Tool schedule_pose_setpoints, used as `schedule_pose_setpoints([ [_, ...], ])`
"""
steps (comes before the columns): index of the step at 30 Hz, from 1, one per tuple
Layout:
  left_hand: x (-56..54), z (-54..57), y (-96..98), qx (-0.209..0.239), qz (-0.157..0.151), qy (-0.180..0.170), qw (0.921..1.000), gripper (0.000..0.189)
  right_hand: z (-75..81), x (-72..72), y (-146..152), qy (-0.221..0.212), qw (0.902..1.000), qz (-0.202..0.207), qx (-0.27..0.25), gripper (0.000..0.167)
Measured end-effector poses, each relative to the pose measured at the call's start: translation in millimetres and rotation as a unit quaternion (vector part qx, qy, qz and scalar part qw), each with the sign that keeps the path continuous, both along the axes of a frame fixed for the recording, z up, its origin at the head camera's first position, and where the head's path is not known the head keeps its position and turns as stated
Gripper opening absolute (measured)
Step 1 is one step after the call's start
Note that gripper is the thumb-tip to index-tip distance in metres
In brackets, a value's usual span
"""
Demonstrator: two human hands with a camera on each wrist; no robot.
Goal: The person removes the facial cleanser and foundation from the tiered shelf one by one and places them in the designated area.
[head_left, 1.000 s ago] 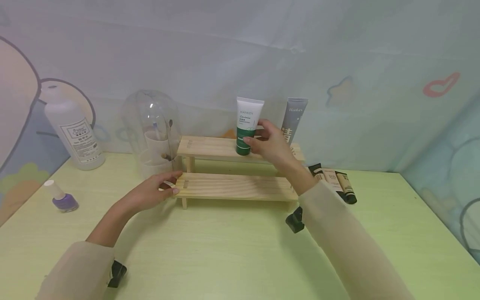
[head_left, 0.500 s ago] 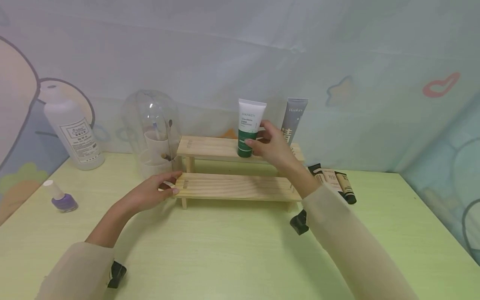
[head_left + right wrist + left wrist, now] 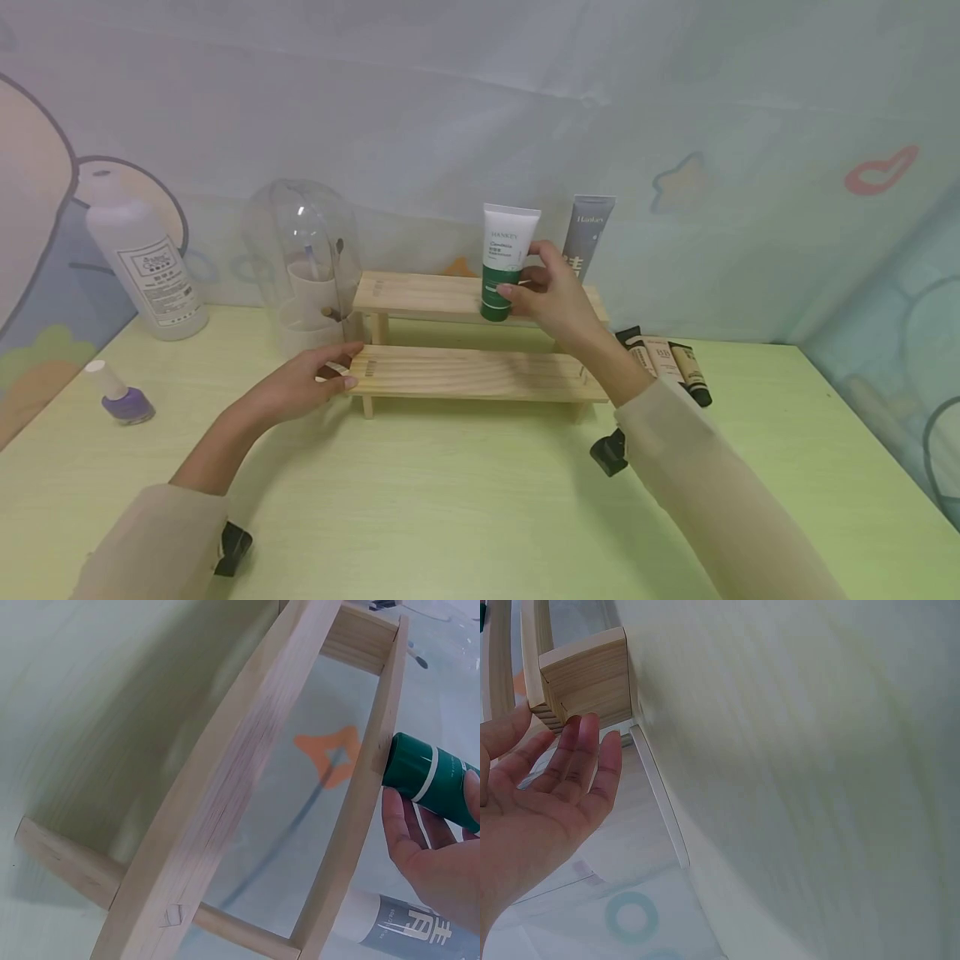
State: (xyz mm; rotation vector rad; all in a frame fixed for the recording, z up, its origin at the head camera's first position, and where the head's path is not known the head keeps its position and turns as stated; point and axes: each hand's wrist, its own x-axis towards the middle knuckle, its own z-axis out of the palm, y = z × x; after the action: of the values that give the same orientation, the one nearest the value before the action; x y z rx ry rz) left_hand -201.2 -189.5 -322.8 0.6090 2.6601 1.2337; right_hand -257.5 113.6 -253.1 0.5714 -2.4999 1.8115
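In the head view my right hand (image 3: 557,302) pinches a white-and-green squeeze tube (image 3: 507,258) between thumb and fingers. The tube is nearly upright, cap down, at the front edge of the two-tier wooden stand's (image 3: 420,293) upper board. In the right wrist view its green cap (image 3: 411,761) meets or nearly meets that board; contact cannot be told. Behind my right hand a grey tube (image 3: 588,229) stands on the upper board, partly hidden. My left hand (image 3: 303,385) touches the left end of the lower board (image 3: 472,373); its fingers look loosely extended in the left wrist view.
Left of the stand is a clear dome (image 3: 303,225) over pale cups with brushes. A white bottle (image 3: 153,267) and a purple nail polish bottle (image 3: 129,403) stand further left. Several small tubes (image 3: 663,362) lie right of the stand, partly behind my right sleeve.
My right hand has brought the white-and-green tube slightly to the right and lower in the head view, covering more of the grey tube. My left hand and the stand have stayed put.
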Motion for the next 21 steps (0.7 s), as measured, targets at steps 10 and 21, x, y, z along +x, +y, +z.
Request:
schedule_pose_setpoints([
  [10, -0.6, 1.1, -0.1, -0.003, -0.003, -0.001, 1.0, 0.05, -0.9, 3.9, 6, 0.005, 0.9999, 0.01, -0.011, 0.047],
  [21, -1.1, 0.3, 1.1, -0.004, -0.003, 0.001, 1.0, 0.05, -2.5, 7.0, 11, 0.003, 0.9997, 0.006, -0.022, 0.047],
])
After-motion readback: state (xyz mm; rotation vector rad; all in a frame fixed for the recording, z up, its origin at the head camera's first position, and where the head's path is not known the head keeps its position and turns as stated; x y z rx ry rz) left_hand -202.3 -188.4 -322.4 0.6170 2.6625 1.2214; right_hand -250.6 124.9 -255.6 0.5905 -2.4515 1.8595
